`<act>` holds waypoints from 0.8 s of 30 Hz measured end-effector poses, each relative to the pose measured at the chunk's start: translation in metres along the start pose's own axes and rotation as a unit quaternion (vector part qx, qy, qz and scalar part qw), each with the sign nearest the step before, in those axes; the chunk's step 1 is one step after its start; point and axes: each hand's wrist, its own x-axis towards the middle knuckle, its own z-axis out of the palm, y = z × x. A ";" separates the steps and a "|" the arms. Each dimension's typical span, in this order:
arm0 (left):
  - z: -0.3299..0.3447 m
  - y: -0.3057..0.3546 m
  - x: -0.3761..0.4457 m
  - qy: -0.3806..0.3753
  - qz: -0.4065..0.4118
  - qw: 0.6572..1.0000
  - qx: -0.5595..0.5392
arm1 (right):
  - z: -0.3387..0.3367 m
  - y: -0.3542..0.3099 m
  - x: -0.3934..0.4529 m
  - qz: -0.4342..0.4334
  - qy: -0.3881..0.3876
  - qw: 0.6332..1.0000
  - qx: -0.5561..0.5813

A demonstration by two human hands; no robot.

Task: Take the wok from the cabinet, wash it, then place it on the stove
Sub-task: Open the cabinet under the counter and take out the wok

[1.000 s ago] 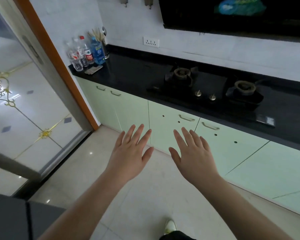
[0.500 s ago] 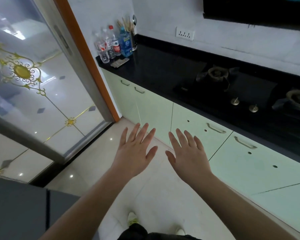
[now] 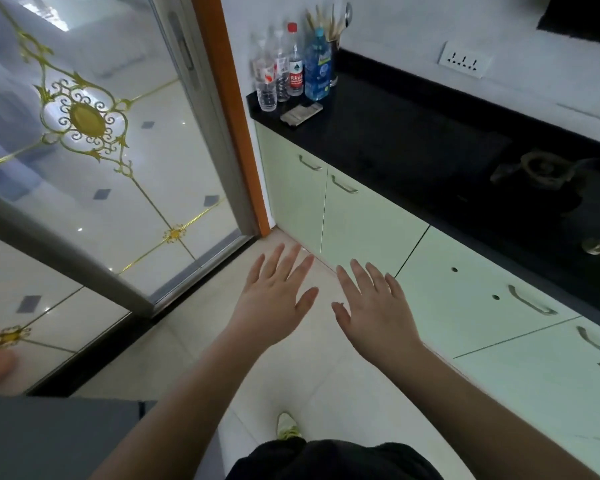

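Both hands out front, palms down, fingers straight and spread, holding nothing: left hand [image 3: 278, 292] over floor [image 3: 291, 375] tile, right hand [image 3: 374, 306] just beside it, fingertips near bottom edge of cabinets [image 3: 371, 230]. Hands apart, not touching each other or anything else. Wok not visible; can't tell where it sits. Green cabinet doors all closed, metal handles near top edges. Black surface [image 3: 395, 133] above cabinets. Stove [image 3: 541, 168] burner at right part of surface, knob [image 3: 593, 244] near front edge. Bottles [image 3: 293, 64] bunched at left rear corner of surface, red-cap one between clear ones and blue one. Utensil holder [image 3: 333, 46] behind blue bottle, against wall. Small flat item [image 3: 301, 113] in front of bottles, near left edge, too blurred to identify. Socket [image 3: 464, 59] on wall above surface. Glass door [image 3: 101, 150] with gold pattern at left, orange frame [image 3: 232, 109] touching left cabinet end. Shoe [image 3: 288, 426] on floor below hands, dark clothing at bottom.
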 end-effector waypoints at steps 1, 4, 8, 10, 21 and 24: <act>0.000 -0.013 0.005 -0.002 -0.004 1.000 0.003 | -0.001 -0.006 0.010 0.003 0.000 1.000 -0.002; -0.002 -0.045 0.023 -0.008 -0.010 1.000 0.001 | -0.003 -0.018 0.039 0.012 -0.008 1.000 -0.004; -0.002 -0.070 0.051 -0.013 -0.016 1.000 -0.016 | -0.005 -0.024 0.078 0.015 -0.019 1.000 -0.004; -0.001 -0.077 0.067 -0.019 -0.012 1.000 -0.016 | -0.006 -0.024 0.099 0.017 -0.019 1.000 -0.007; 0.004 -0.105 0.204 -0.038 0.020 0.999 0.008 | -0.006 0.015 0.233 0.034 -0.024 0.998 0.055; 0.003 -0.107 0.237 -0.040 0.024 0.999 0.020 | -0.008 0.028 0.262 0.033 -0.037 0.997 0.061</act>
